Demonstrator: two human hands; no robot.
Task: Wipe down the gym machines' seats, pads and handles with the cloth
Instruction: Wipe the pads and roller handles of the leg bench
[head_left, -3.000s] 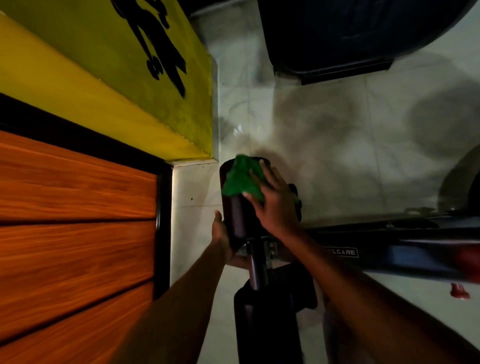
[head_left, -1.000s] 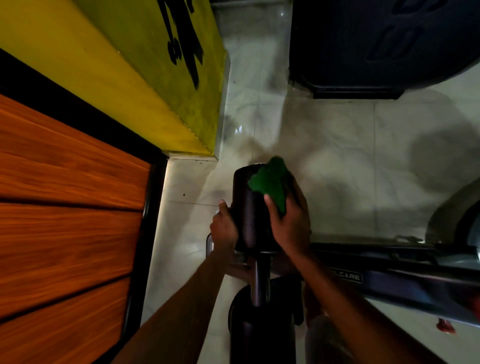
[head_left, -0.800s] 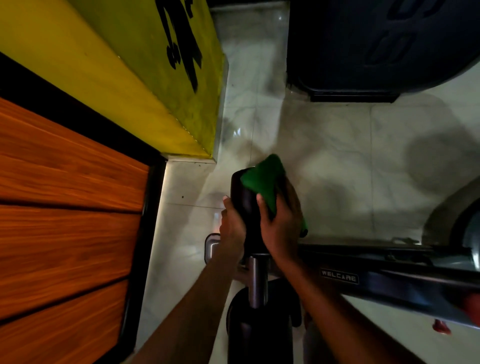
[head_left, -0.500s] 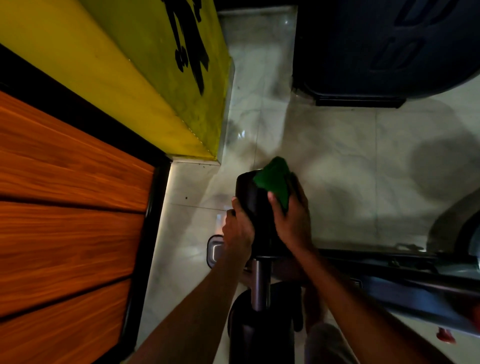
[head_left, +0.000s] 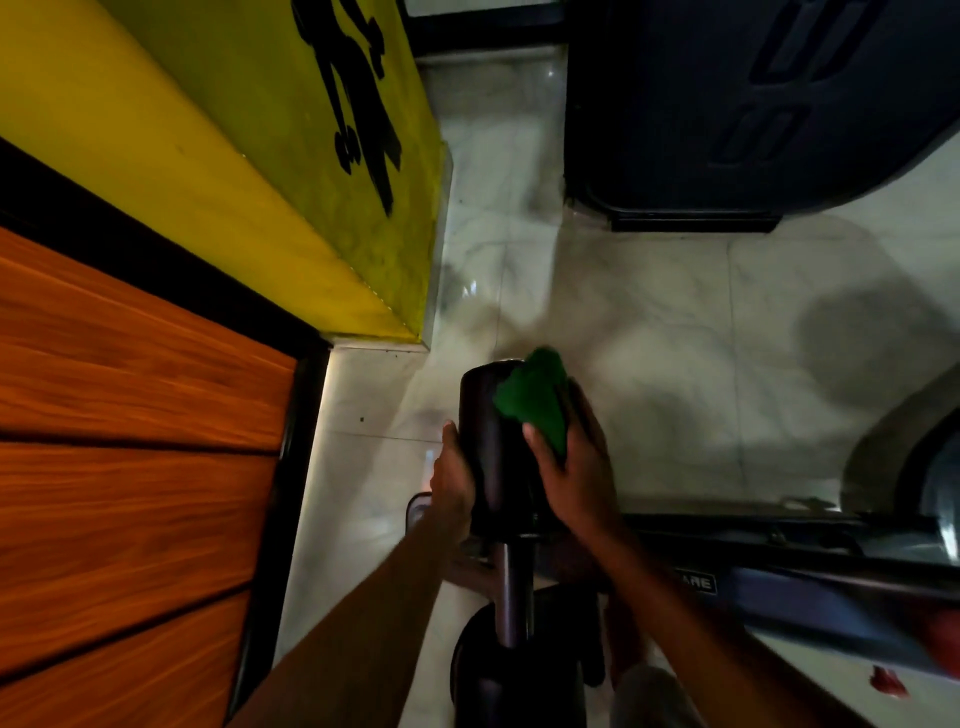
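At frame centre the left hand (head_left: 454, 478) clasps the black roller pad (head_left: 488, 431), likely to steady it, while the right hand (head_left: 582, 467) grips the bunched green cloth (head_left: 535, 400) against its right side.

A roller pad (head_left: 491, 447) sits in the middle of the scene on top of a post (head_left: 511, 587), with the cloth (head_left: 535, 402) lying against its far right side and a second pad (head_left: 519, 680) nearer, below the post. A frame bar (head_left: 810, 566) runs from the post to the right edge, above the floor (head_left: 649, 322). A plank panel (head_left: 130, 467) fills the near left, a wall (head_left: 223, 156) stands beyond it, and a machine base (head_left: 727, 114) sits far right, well apart from the roller pad.
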